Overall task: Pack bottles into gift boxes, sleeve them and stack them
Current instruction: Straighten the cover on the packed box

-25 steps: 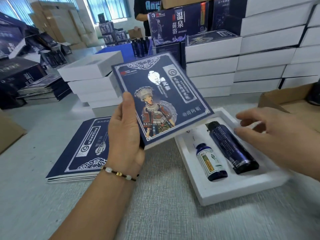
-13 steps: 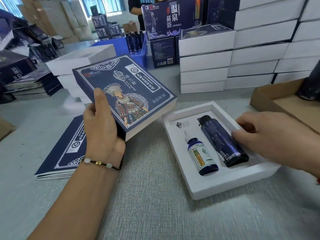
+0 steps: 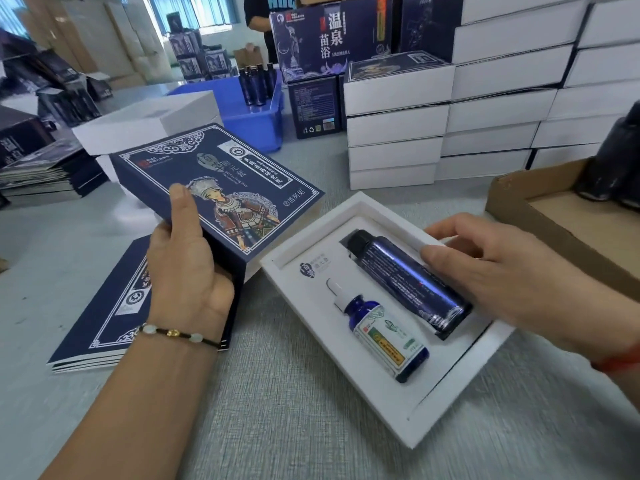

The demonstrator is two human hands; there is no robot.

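Right hand [image 3: 512, 282] has come down onto the gift box [image 3: 446, 382], fingers closed around its far edge beside the tall bottle [image 3: 408, 282]. Left hand [image 3: 187, 268] grips the sleeve [image 3: 221, 188], now lowered alongside. Both bottles seated; sleeving appears imminent

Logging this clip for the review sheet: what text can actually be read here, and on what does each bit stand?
"温泉" and "苗浴": big dark carton at the back.
"苗阿姐": lower corner of the sleeve held in the left hand.
Other sleeve print: too small to read.
Dropper bottle label: blurred.
Dark bottle print under the right hand: unreadable.
Tray logo: too small.
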